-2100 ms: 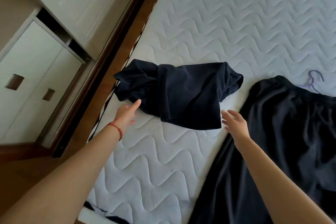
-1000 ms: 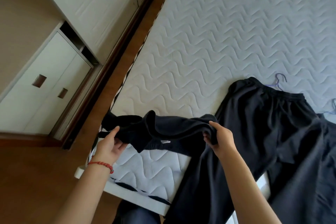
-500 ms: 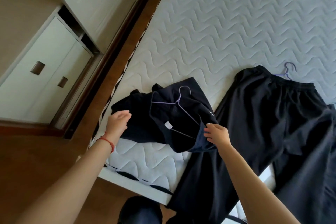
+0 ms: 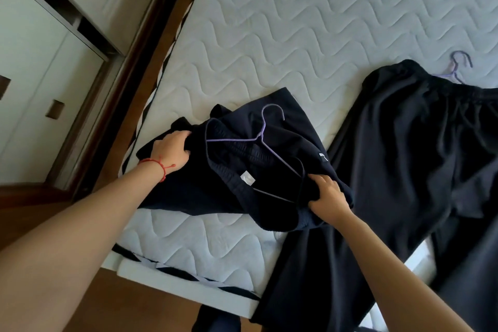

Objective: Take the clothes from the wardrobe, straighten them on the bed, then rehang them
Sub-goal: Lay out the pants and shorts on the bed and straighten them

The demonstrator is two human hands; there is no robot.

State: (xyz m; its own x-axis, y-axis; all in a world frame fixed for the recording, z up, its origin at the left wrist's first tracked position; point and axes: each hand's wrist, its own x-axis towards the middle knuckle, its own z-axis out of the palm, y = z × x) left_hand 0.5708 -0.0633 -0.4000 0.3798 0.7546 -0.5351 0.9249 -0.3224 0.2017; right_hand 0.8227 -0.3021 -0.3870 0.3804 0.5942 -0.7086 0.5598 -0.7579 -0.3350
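Note:
Dark navy shorts [image 4: 204, 183] lie bunched on the white quilted mattress [image 4: 296, 35] near its left edge. A purple wire hanger [image 4: 258, 137] sits in their elastic waistband, hook pointing up the bed. My left hand [image 4: 172, 151] grips the fabric at the shorts' left end. My right hand [image 4: 328, 194] pinches the fabric at the right end, beside the hanger's lower arm. Long black trousers [image 4: 404, 170] lie spread to the right, their legs hanging over the foot of the bed, with a second purple hanger [image 4: 458, 67] at their waist.
A dark wooden bed frame [image 4: 151, 43] runs along the mattress's left side. White wardrobe doors and drawers [image 4: 40, 67] stand beyond it on the left. Brown wood floor [image 4: 134, 304] lies below the foot of the bed.
The shorts were lifted, turned over and laid down with the hanger and waistband facing up. Both hands have taken hold of the fabric at each end.

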